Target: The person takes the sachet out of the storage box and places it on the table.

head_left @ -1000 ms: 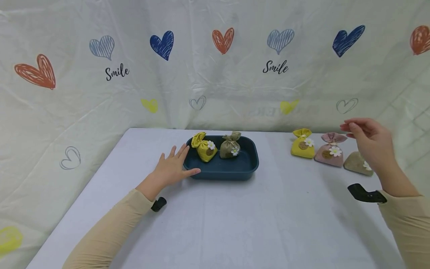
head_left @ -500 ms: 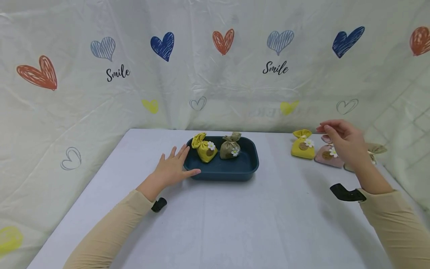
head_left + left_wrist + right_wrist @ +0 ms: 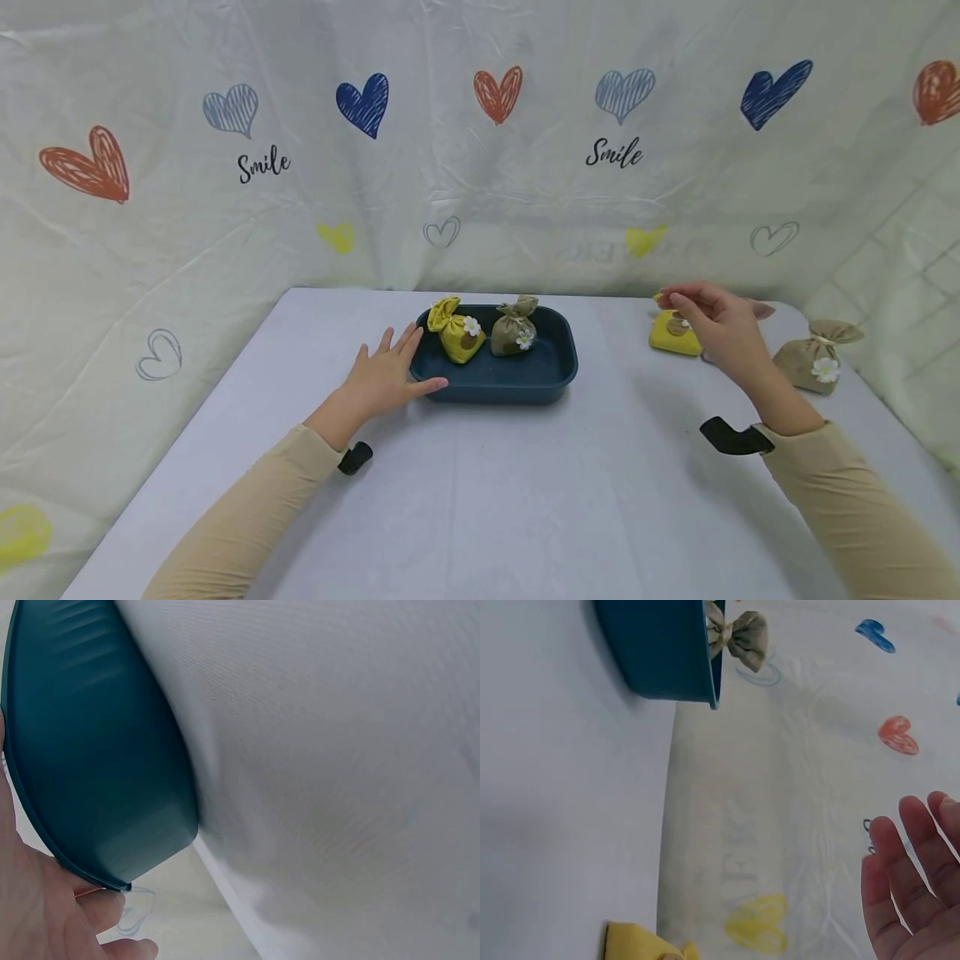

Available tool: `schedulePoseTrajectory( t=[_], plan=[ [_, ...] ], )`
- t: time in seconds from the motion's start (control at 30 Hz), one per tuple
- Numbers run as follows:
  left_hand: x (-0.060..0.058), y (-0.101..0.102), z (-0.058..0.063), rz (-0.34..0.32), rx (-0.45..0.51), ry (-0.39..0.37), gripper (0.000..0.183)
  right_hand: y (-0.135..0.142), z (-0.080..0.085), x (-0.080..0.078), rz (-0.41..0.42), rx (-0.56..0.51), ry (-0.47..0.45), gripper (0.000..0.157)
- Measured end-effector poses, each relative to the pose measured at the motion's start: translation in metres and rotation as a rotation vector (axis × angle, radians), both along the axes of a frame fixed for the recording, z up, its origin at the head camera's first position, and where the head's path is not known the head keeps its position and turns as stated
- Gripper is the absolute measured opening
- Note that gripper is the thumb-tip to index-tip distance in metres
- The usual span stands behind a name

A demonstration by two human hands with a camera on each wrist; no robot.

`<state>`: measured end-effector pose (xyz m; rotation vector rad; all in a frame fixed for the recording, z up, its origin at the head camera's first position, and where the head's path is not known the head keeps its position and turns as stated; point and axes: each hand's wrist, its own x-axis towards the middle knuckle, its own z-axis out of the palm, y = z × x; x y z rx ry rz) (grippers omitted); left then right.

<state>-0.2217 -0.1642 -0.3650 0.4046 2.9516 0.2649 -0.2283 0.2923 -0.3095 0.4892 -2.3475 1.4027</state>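
Note:
My left hand rests on the left rim of a dark teal tray, its fingers spread. In the left wrist view the fingertips touch the tray's rim. Inside the tray sit a yellow drawstring sachet and an olive one, each with a white flower. My right hand hovers over the sachets at the right, holding nothing; its fingers look loosely bent in the right wrist view. A yellow sachet lies by its fingertips. Most of a pink sachet is hidden behind this hand.
A brownish sachet with a white flower stands right of my right hand. The white-covered table ends at the back against a pale curtain printed with hearts and "Smile".
My right hand has moved left, from above the brownish sachet, past the pink one, toward the yellow one. The brownish sachet has come into full view. My left hand has stayed on the tray.

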Motion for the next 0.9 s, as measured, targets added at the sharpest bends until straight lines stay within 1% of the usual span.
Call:
schedulePoseTrajectory(
  t=[0.1,0.2,0.3,0.43,0.63,0.77,0.9],
  plan=[
    [0.001,0.000,0.000,0.002,-0.003,0.000,0.107,-0.007,-0.005,-0.001,-0.007,0.013,-0.021,0.025],
    [0.001,0.000,0.001,0.004,-0.004,0.000,0.106,-0.015,-0.011,-0.003,-0.009,0.030,-0.019,0.026],
    [0.001,0.000,0.001,0.002,-0.003,0.002,0.106,-0.023,-0.015,-0.006,0.008,0.050,-0.017,0.025],
    [0.002,0.001,0.002,0.001,-0.005,0.005,0.107,-0.037,-0.018,-0.009,0.045,0.065,-0.040,0.026],
    [0.003,0.000,0.001,0.005,-0.002,-0.005,0.107,-0.058,-0.028,-0.011,0.096,0.054,-0.084,0.025],
    [0.002,0.000,0.001,0.005,-0.009,-0.006,0.108,-0.070,-0.035,-0.014,0.112,0.080,-0.129,0.025],
    [0.001,0.000,0.001,0.001,-0.006,-0.004,0.108,-0.079,-0.038,-0.017,0.109,0.122,-0.145,0.027]
  ],
)
